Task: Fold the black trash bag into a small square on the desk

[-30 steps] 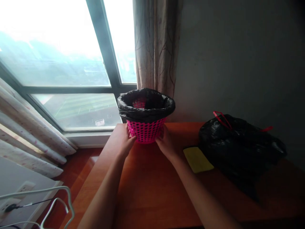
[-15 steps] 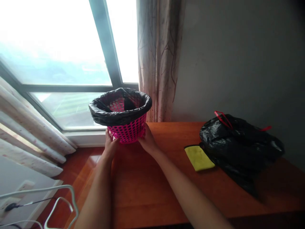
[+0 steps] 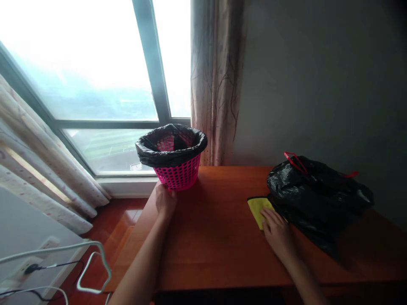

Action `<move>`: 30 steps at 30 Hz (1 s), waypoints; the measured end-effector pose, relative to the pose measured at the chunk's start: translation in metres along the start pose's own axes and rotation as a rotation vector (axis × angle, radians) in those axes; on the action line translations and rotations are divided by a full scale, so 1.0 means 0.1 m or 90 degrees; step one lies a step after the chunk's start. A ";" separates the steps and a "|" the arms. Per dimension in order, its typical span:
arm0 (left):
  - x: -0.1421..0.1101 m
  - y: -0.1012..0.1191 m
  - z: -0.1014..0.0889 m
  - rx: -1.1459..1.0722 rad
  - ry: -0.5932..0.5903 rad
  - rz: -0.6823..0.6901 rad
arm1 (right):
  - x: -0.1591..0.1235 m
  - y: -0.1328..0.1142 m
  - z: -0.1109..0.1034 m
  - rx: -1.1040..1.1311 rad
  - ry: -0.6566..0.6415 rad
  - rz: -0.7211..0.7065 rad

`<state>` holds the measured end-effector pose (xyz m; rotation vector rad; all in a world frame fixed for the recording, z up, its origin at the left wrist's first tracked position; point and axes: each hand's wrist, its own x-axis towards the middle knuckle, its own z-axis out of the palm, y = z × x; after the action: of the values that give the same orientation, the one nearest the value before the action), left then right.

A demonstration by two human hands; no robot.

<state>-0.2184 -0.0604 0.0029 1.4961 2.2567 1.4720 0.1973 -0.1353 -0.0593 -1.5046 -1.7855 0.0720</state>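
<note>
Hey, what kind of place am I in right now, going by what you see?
Probably a room in a home, seemingly on an upper floor: patterned curtains flank a large window overlooking the ground below, and a pink basket stands on a wooden table.

Basket (image 3: 181,174): pink plastic, perforated wall. Liner (image 3: 168,159): thin black plastic film, glossy, creased. Bag (image 3: 318,203): black plastic film, wrinkled, glossy highlights; red plastic-looking ties (image 3: 352,174). Cloth (image 3: 255,210): yellow fabric, matt. Worktop (image 3: 219,237): reddish-brown wood look, smooth, satin. Floor (image 3: 119,216): glossy wood look. Curtain (image 3: 218,84): printed matt fabric.
</note>
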 end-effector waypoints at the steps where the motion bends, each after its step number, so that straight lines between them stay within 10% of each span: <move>1: -0.07 0.07 -0.01 0.014 -0.028 0.028 | -0.06 -0.12 0.02 0.020 -0.008 0.018; 12: -1.15 0.65 -0.15 0.077 -0.223 0.263 | -0.24 -1.92 0.74 0.632 -0.109 0.200; 17: -1.42 0.87 -0.22 0.298 -0.269 0.312 | -0.19 -1.84 0.76 0.922 -0.095 0.474; 23: -1.75 0.88 -0.06 0.289 -0.284 0.292 | -0.36 -1.65 0.54 0.798 0.085 0.426; 30: -1.69 0.68 -0.10 0.272 -0.360 0.310 | -0.49 -1.65 0.46 0.760 0.025 0.344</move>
<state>-0.0879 -0.1867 -0.0128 2.3380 1.9950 0.4870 0.0363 -0.2062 -0.0329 -0.9773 -0.8776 1.1388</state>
